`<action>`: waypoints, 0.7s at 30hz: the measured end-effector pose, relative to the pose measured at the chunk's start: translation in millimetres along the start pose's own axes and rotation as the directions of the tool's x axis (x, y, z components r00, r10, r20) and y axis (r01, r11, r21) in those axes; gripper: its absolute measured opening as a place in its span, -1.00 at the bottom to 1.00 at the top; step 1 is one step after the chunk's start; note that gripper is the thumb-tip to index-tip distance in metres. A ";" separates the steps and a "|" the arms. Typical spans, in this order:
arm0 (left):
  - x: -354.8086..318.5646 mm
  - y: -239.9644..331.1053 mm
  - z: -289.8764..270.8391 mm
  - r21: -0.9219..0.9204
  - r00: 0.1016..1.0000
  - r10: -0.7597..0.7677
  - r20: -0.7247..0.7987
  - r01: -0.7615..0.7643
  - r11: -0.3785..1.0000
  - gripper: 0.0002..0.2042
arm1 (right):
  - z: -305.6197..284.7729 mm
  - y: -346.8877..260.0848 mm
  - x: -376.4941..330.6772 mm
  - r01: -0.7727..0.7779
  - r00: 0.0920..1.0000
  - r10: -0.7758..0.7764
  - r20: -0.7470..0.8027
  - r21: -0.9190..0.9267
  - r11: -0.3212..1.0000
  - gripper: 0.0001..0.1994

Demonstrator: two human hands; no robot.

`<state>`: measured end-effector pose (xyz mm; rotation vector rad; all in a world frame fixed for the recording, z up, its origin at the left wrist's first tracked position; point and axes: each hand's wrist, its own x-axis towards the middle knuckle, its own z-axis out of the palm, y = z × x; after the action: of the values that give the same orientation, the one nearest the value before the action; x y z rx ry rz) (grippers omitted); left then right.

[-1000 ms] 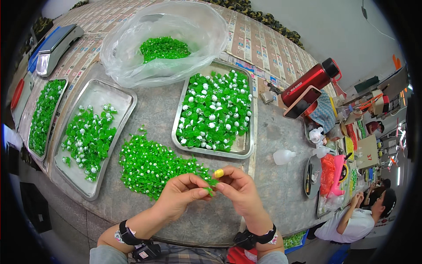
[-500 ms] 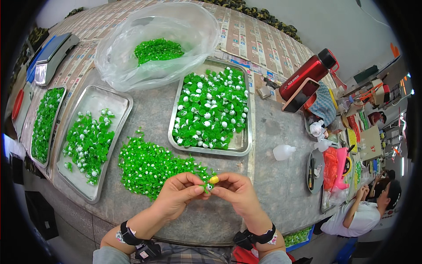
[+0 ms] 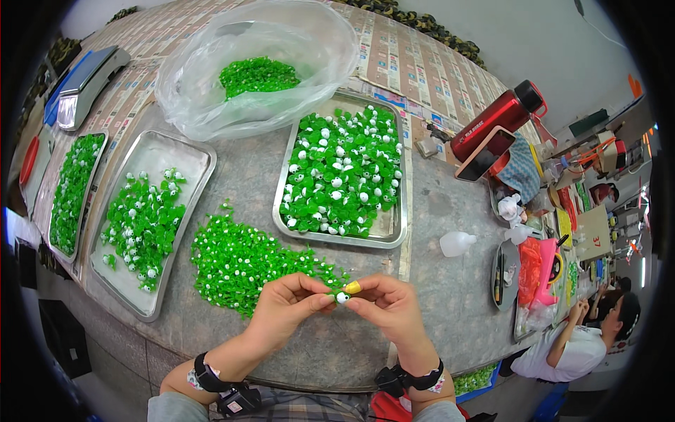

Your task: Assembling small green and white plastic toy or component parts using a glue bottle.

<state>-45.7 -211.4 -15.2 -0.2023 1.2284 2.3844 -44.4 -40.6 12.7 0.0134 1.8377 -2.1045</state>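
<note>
Small white bead [image 3: 342,297] pinched between left hand [image 3: 287,309] at 9 o'clock and right hand [image 3: 389,309] at 3; both closed on it, equally near; yellow fingertip cap [image 3: 352,287] just above.

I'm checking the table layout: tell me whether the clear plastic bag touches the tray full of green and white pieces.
Touching. In the head view the clear plastic bag spreads over the far left corner of the tray, with no gap showing.

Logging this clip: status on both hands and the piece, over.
Left hand and right hand pinch one small white-and-green piece together. Yellow cap on right fingertip. Loose green pile just beyond; nothing blocking.
</note>
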 end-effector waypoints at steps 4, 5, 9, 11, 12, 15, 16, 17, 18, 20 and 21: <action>-3.0 -0.3 -1.2 0.264 0.993 0.113 0.034 -0.118 0.957 -0.92 | -2.1 1.7 -0.7 -0.082 0.996 0.082 0.027 0.005 0.997 -0.81; -2.9 -1.0 -2.8 0.391 0.983 0.176 0.049 -0.181 0.902 -0.92 | -2.3 3.0 -0.6 -0.113 0.993 0.111 0.037 0.052 0.992 -0.80; -3.1 4.4 -1.0 0.664 0.931 0.334 0.150 -0.345 0.663 -0.92 | -1.2 2.5 2.5 -0.128 0.991 0.124 0.051 0.090 0.988 -0.78; -1.5 6.6 -0.5 0.718 0.900 0.382 0.212 -0.408 0.564 -0.91 | -4.6 6.3 2.5 -0.089 0.993 0.090 0.082 -0.024 0.996 -0.76; -1.1 7.3 -0.2 0.759 0.863 0.423 0.277 -0.466 0.454 -0.90 | -5.4 6.2 2.5 -0.089 0.993 0.091 0.079 -0.022 0.996 -0.76; -0.7 8.0 1.3 0.783 0.815 0.472 0.338 -0.521 0.339 -0.88 | -6.8 6.2 3.4 -0.121 0.987 0.125 0.100 -0.051 0.991 -0.76; -0.5 7.0 0.9 0.784 0.815 0.471 0.337 -0.520 0.339 -0.88 | -6.9 7.2 3.4 -0.130 0.986 0.133 0.100 -0.031 0.991 -0.76; 0.1 5.8 -0.4 0.785 0.800 0.486 0.353 -0.535 0.311 -0.87 | -7.0 8.2 3.9 -0.139 0.985 0.139 0.100 -0.012 0.990 -0.76; 0.5 5.1 -1.1 0.786 0.783 0.500 0.369 -0.550 0.282 -0.85 | -7.2 8.9 4.3 -0.139 0.985 0.139 0.100 -0.011 0.990 -0.76; 0.7 5.2 -0.5 0.787 0.775 0.509 0.374 -0.556 0.269 -0.85 | -7.8 10.4 5.3 -0.156 0.982 0.152 0.111 0.026 0.987 -0.76; 0.8 5.4 -0.1 0.787 0.767 0.519 0.378 -0.562 0.256 -0.85 | -7.9 11.2 5.7 -0.156 0.982 0.152 0.111 0.027 0.987 -0.76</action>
<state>-48.8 -214.0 -11.6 0.7413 2.6645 1.7684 -48.5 -35.5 -0.6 0.0478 1.6809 -1.9907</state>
